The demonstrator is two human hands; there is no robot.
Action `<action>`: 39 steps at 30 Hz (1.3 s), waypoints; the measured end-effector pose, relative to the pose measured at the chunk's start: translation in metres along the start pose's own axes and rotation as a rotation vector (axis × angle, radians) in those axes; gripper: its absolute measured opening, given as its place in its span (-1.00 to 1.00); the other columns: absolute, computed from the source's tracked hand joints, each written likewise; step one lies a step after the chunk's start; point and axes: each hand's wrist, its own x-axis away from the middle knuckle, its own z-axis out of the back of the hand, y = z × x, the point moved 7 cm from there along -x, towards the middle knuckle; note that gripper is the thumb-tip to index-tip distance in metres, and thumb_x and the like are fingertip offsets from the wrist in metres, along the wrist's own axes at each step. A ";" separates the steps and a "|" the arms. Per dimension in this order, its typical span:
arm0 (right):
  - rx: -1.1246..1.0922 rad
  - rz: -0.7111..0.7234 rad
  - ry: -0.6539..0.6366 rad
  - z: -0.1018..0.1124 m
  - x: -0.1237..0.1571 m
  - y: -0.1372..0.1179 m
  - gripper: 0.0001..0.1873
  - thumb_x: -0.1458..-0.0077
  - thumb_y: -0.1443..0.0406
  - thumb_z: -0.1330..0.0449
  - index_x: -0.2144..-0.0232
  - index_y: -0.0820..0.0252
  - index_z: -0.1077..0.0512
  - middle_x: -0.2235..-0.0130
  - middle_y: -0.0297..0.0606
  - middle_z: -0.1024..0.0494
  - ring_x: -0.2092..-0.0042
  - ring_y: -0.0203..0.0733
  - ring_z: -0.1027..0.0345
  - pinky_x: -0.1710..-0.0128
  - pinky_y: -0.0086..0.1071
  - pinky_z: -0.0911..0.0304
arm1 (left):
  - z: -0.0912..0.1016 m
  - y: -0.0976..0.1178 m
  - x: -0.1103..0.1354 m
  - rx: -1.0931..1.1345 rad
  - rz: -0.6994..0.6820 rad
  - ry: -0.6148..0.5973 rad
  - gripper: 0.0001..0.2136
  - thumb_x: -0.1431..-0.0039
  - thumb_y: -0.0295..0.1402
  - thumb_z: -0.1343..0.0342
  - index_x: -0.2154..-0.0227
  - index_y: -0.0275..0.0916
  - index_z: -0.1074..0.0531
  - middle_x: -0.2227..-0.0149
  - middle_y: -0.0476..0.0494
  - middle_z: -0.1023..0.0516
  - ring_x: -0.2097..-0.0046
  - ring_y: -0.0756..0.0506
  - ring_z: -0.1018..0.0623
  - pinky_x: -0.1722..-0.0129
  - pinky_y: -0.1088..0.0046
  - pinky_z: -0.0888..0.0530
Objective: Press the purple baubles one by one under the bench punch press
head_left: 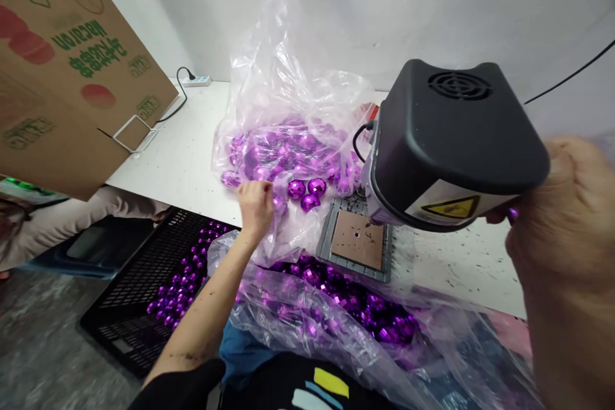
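Note:
My left hand reaches to the mouth of a clear plastic bag of shiny purple faceted beads on the white table. Its fingers are curled among the beads at the bag's edge; what they grip is hidden. My right hand is close to the camera at the right, blurred, pinching a small purple bead beside a black-hooded machine. Under the hood lies a grey plate with a brown pad.
A second clear bag of purple beads rests on my lap. A black crate on the floor at the left holds more beads. A cardboard box leans at the upper left. A power strip lies at the table's back.

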 end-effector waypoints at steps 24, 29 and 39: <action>-0.006 -0.010 -0.038 -0.001 0.000 0.003 -0.60 -0.14 -0.04 -0.20 0.48 0.14 -0.35 0.72 -0.52 -0.19 0.70 -0.38 -0.11 0.77 -0.47 0.03 | -0.027 0.075 -0.002 0.635 0.069 -0.407 -0.64 -0.28 -0.18 -0.13 -0.07 -0.17 -0.35 0.07 -0.20 -0.53 0.16 -0.13 -0.55 0.25 0.35 -0.49; -0.022 -0.024 -0.039 -0.001 0.000 0.002 -0.60 -0.13 -0.02 -0.22 0.47 0.18 -0.37 0.71 -0.53 -0.20 0.70 -0.41 -0.12 0.77 -0.50 0.02 | -0.014 0.110 0.040 1.376 0.455 -0.674 -0.62 -0.33 -0.08 -0.02 -0.10 -0.14 -0.37 0.04 -0.24 -0.52 0.23 -0.07 -0.57 0.39 0.43 -0.47; -0.035 -0.011 -0.081 -0.001 0.000 0.001 -0.56 -0.14 -0.08 -0.19 0.45 0.18 -0.39 0.71 -0.52 -0.22 0.70 -0.37 -0.17 0.77 -0.48 -0.02 | -0.062 0.122 0.091 1.224 0.517 -0.739 -0.54 -0.11 -0.10 -0.29 0.01 -0.24 -0.42 0.09 -0.16 -0.56 0.11 -0.11 -0.54 0.19 0.41 -0.46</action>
